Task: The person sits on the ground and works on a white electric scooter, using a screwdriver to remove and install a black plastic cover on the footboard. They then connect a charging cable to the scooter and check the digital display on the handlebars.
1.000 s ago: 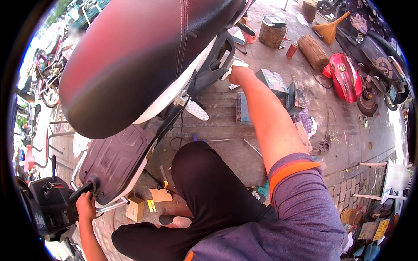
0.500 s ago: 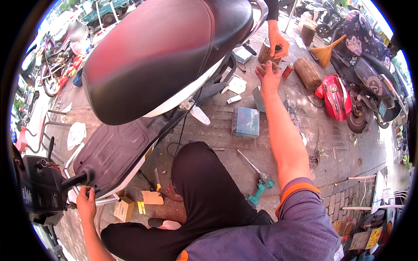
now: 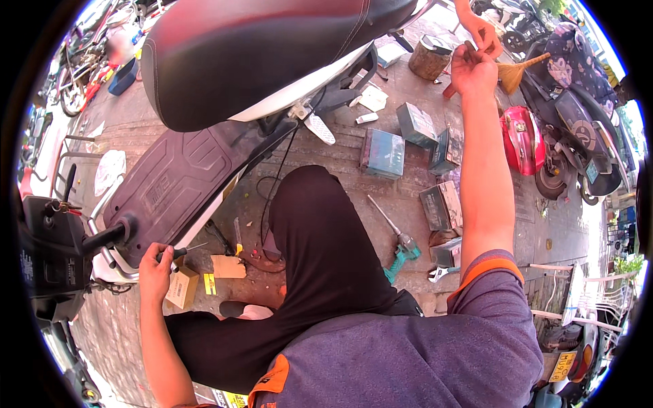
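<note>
My left hand is closed around a screwdriver with a dark handle and thin shaft, beside the scooter's footboard. My right arm stretches far out; my right hand is palm up with fingers apart and partly curled. Right above it, another person's hand reaches down, its fingertips meeting or nearly meeting mine. Whether anything small lies between the two hands, I cannot make out. The scooter's black and red seat fills the upper left.
On the ground lie a teal power tool, an adjustable wrench, several battery-like blocks and a small carton. Farther off are a wooden stump, a straw broom and a red scooter part.
My right hand has moved up and right to the other person's hand, its fingers more curled. My left hand has lifted off the scooter's front, showing the screwdriver. The view has shifted.
</note>
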`<action>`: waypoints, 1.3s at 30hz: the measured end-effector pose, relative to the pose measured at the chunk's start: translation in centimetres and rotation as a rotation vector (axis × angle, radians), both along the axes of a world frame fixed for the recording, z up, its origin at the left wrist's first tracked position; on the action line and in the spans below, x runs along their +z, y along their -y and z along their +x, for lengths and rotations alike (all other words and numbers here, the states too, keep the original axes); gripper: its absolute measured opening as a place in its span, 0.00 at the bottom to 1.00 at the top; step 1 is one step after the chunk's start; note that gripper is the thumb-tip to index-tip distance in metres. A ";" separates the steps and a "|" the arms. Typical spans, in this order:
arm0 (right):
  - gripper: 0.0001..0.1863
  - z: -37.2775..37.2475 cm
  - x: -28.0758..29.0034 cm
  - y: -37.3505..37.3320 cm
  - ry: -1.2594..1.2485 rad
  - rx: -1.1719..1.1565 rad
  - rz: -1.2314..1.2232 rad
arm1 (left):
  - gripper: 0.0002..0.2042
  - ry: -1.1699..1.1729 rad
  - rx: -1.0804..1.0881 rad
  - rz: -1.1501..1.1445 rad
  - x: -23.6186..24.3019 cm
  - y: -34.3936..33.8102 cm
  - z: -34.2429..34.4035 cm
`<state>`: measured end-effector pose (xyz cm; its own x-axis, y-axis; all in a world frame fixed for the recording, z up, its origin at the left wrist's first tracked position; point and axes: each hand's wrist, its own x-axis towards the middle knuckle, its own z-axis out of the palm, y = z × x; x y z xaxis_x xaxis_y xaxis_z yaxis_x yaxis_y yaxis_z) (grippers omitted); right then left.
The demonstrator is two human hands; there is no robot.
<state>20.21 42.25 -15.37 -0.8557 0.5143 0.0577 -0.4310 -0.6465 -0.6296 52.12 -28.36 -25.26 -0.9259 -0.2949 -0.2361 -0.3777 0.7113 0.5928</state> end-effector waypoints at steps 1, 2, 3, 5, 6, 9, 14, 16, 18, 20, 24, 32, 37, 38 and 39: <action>0.13 0.1 0.6 0.6 0.051 0.035 0.025 | 0.13 -0.003 0.050 0.020 0.4 0.3 0.4; 0.15 0.1 0.8 0.3 0.084 0.064 0.100 | 0.13 -0.015 0.051 0.086 0.3 0.2 0.1; 0.20 0.1 0.2 -0.6 0.072 0.082 0.174 | 0.13 -0.022 0.062 0.151 0.2 0.1 -0.5; 0.22 2.7 -1.9 3.2 0.122 0.173 0.080 | 0.13 -0.020 0.122 0.212 1.0 1.1 0.2; 0.19 4.4 -2.8 4.5 0.145 0.212 0.058 | 0.14 0.051 0.125 0.256 2.5 0.2 -0.5; 0.14 12.6 -1.0 15.1 0.184 0.518 0.339 | 0.16 0.022 -0.128 0.007 5.8 -1.7 -1.6; 0.12 18.5 -0.3 32.2 0.056 1.165 0.867 | 0.19 -0.029 -0.342 -0.227 7.2 -2.7 -1.5; 0.12 18.1 -0.3 38.3 0.047 1.391 1.066 | 0.19 -0.040 -0.283 -0.156 5.7 -2.3 -1.9; 0.13 17.4 -0.8 45.1 0.031 1.511 1.332 | 0.19 -0.028 -0.207 -0.185 2.4 -1.2 -1.8; 0.16 15.6 -2.8 51.1 0.086 1.581 1.363 | 0.19 0.051 -0.210 -0.220 0.1 -0.5 -1.5; 0.16 11.7 -9.4 62.4 0.121 1.624 1.270 | 0.19 0.244 -0.329 -0.276 -1.4 2.5 -1.6; 0.10 7.0 -15.8 82.8 -0.091 1.306 1.525 | 0.21 0.416 -0.439 -0.276 -4.7 6.2 -1.7; 0.08 8.6 -16.5 86.1 -0.293 0.872 1.985 | 0.21 0.406 -0.440 -0.249 -4.5 7.7 -0.8; 0.08 8.9 -16.9 86.1 -0.371 0.816 2.005 | 0.21 0.405 -0.438 -0.241 -4.6 7.9 -0.7; 0.08 9.2 -17.1 85.9 -0.448 0.759 2.023 | 0.21 0.410 -0.449 -0.235 -4.7 8.0 -0.6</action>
<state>29.43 -43.61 -32.48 -0.5893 -0.7985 0.1230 -0.7538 0.4887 -0.4394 51.48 -36.36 -29.94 -0.8199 0.0126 -0.5724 -0.1760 0.9458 0.2729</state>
